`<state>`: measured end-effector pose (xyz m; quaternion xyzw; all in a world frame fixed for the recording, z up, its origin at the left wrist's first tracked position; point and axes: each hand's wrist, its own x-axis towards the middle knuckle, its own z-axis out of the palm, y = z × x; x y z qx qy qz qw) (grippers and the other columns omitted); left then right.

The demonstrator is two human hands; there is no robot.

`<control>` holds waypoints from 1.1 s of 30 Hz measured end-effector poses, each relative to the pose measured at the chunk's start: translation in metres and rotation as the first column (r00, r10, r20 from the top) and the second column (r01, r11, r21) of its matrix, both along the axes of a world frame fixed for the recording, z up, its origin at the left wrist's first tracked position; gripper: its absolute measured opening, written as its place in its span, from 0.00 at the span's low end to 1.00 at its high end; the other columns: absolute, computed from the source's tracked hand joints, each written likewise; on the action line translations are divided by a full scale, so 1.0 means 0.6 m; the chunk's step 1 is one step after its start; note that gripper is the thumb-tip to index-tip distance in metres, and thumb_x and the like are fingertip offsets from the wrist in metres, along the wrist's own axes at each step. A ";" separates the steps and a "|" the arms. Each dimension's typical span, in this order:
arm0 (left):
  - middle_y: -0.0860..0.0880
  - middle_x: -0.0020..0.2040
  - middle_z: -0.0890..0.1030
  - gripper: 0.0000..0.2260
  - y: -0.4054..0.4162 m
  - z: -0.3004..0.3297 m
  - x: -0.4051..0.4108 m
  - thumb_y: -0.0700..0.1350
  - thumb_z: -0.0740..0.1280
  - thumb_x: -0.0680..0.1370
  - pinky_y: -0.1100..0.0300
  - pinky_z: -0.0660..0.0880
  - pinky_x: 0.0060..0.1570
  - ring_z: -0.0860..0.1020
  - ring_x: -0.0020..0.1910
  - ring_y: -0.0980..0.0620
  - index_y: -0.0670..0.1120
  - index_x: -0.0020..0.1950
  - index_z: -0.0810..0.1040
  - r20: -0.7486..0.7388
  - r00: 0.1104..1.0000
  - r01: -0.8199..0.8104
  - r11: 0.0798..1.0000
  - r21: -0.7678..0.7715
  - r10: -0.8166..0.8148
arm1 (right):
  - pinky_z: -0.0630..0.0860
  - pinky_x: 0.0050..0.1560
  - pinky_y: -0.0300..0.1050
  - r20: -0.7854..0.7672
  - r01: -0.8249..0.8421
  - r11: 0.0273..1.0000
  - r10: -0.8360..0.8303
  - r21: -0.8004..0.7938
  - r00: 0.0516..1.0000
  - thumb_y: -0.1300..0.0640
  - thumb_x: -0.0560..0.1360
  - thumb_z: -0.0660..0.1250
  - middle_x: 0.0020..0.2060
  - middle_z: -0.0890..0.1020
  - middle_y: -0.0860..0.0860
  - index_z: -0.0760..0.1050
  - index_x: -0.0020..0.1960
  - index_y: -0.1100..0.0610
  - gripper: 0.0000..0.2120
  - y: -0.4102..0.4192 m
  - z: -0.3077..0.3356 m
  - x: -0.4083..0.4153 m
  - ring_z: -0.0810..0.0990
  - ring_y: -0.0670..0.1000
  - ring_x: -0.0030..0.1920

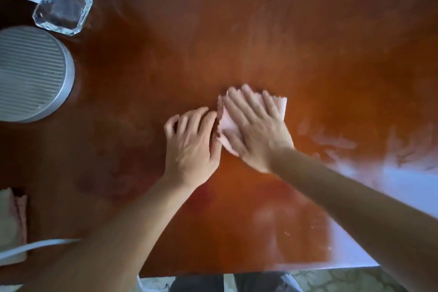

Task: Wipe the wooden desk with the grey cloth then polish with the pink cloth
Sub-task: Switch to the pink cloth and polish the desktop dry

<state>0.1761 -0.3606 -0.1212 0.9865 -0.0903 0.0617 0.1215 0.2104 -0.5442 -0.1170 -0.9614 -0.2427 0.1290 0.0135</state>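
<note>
A folded pale pink cloth point(228, 119) was pressed flat near the middle of the glossy reddish-brown wooden desk point(166, 59) by the right hand point(256, 125), its fingers straight and spread. The cloth's nine-o'clock edge was pinched by the left hand point(192, 142), thumb and forefinger closed on it. At ten o'clock a round ribbed grey device point(30, 73) was seen, and beyond it a clear octagonal glass dish point(62, 8). A second folded cloth point(11, 216) lay at eight o'clock, its colour unclear.

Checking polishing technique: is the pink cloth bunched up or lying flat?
Flat. The pink cloth lies spread on the desk under the right hand's straight fingers; the left hand pinches its edge.
</note>
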 end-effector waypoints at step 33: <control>0.45 0.78 0.69 0.21 -0.054 -0.025 0.154 0.51 0.56 0.83 0.36 0.58 0.75 0.62 0.80 0.43 0.46 0.74 0.73 -0.016 0.996 -0.092 0.996 -0.016 0.092 | 0.40 0.81 0.58 0.027 -0.023 1.000 0.024 -0.019 0.999 0.37 0.82 0.36 0.83 0.46 0.49 0.43 0.84 0.53 0.34 -0.033 0.007 0.265 0.41 0.53 0.83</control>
